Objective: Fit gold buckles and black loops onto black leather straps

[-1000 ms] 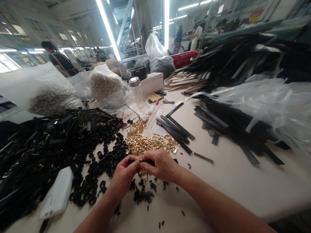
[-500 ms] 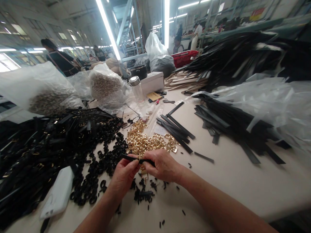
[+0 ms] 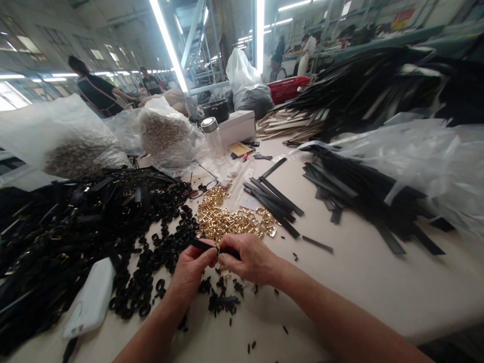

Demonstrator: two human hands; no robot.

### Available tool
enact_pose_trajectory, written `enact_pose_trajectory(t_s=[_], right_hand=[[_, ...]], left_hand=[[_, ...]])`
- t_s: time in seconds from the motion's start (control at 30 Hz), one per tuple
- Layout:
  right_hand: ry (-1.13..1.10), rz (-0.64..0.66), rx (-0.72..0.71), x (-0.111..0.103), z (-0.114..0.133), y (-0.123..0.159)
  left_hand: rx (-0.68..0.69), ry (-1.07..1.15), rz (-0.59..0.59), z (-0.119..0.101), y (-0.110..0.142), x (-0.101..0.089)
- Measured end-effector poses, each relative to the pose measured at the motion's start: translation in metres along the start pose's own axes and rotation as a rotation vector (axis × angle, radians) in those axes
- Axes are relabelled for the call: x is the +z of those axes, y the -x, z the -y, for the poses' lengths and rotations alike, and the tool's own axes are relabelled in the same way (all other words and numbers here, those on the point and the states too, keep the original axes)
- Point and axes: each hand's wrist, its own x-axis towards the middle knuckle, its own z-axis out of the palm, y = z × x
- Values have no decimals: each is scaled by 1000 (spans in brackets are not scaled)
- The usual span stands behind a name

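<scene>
My left hand (image 3: 194,264) pinches a black strap (image 3: 203,244) between thumb and fingers. Touching it fingertip to fingertip, my right hand (image 3: 247,258) is closed on the same strap, whose dark end shows under its curled fingers. A bit of gold shows where the hands meet, probably a buckle, though the fingers cover most of it. Just beyond both hands spreads a heap of gold buckles (image 3: 230,219). Small black loops (image 3: 143,285) lie thickly to the left. Black scraps (image 3: 223,302) are scattered on the table below my hands.
Finished-looking black straps with buckles (image 3: 56,237) pile up at left, beside a white power bank (image 3: 91,297). Loose black strips (image 3: 274,201) lie right of the buckles. Farther back stand a glass bottle (image 3: 214,138), eyeglasses (image 3: 204,189), filled plastic bags (image 3: 164,131) and a red basket (image 3: 287,89).
Both hands stay together over the buckles with only a slight shift of the fingers on the strap. In the background, a person at left has moved an arm outward.
</scene>
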Motion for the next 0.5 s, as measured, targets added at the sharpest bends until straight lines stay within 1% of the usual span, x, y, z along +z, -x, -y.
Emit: enact_pose_trajectory(t_s=[0.17, 0.33, 0.4, 0.5], right_hand=[[-28, -2, 2, 2, 1, 0], [-57, 16, 10, 3, 3, 0], [-115, 39, 26, 5, 2, 0], [-293, 91, 107, 8, 0, -1]], left_hand=[[6, 0, -64, 1, 0, 3], [-1, 25, -51, -1, 0, 5], [-2, 23, -48, -2, 0, 6], [18, 30, -44, -3, 2, 7]])
